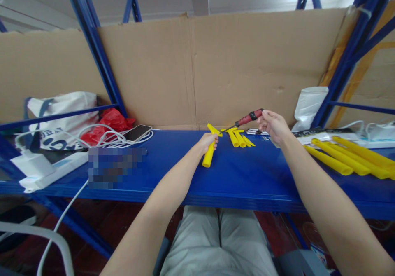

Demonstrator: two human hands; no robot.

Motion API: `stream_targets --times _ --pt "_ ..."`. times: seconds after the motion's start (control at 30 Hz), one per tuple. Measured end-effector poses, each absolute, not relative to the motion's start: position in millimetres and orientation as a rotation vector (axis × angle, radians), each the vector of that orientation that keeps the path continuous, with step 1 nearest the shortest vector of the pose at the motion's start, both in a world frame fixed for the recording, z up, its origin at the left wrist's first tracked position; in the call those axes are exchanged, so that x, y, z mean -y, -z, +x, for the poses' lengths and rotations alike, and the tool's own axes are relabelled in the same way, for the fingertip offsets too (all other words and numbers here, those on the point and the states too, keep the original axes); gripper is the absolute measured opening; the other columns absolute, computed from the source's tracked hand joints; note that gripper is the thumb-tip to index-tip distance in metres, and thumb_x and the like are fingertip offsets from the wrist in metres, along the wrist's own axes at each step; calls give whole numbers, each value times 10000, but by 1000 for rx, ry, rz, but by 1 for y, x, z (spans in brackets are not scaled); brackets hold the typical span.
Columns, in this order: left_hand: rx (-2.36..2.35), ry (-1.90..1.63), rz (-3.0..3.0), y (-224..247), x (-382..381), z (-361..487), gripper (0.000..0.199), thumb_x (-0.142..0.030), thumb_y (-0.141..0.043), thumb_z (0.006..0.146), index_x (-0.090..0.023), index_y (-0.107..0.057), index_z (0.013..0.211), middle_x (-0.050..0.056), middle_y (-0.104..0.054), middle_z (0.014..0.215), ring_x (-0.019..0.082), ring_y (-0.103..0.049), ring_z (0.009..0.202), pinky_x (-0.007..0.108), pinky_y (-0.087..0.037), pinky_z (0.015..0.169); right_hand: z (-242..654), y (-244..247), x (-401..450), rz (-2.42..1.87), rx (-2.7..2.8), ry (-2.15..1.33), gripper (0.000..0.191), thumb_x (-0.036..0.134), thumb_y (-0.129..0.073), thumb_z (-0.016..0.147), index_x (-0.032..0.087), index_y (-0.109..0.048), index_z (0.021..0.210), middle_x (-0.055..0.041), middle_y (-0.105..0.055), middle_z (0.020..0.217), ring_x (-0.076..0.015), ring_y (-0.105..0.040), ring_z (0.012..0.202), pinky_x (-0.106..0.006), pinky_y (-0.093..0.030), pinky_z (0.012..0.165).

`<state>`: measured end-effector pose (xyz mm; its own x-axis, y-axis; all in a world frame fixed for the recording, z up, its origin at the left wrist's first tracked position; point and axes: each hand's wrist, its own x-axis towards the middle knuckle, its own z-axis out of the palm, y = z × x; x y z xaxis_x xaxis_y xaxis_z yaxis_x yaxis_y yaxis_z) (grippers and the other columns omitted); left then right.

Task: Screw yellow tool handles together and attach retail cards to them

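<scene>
The bare left forearm (163, 197) slants forward and inward to the left grip (207, 142), fingers curled closed. The bare right forearm (327, 197) angles inward too, the right grip (277, 125) higher, thumb and fingers pinched.

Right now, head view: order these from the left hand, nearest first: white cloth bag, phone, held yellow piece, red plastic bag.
1. Yellow piece: in the left hand itself.
2. Phone: off to the left.
3. Red plastic bag: further left, just past the phone.
4. White cloth bag: farthest left.
</scene>
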<state>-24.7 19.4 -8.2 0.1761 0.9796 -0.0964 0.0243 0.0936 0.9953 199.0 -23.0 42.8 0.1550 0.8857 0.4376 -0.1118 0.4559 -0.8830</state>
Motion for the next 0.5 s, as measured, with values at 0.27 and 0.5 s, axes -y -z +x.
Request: stream_targets --times 0.27,0.5 --pt "-1118 -1008 1262 1 -12 -25 118 -54 -438 734 -172 -451 737 -82 -372 412 52 -318 295 184 -258 355 202 -39 16 -826 1064 -814 337 416 -722 640 193 -469 637 76 -423 408 -63 -400 327 -187 -331 323" --pt "-1117 -1025 1257 -2 -9 -24 172 -66 -452 764 -189 -387 663 -86 -369 407 42 -316 287 169 -253 349 202 -42 20 -800 1139 -875 271 433 -640 734 181 -540 747 55 -476 457 -62 -446 359 -172 -340 348"
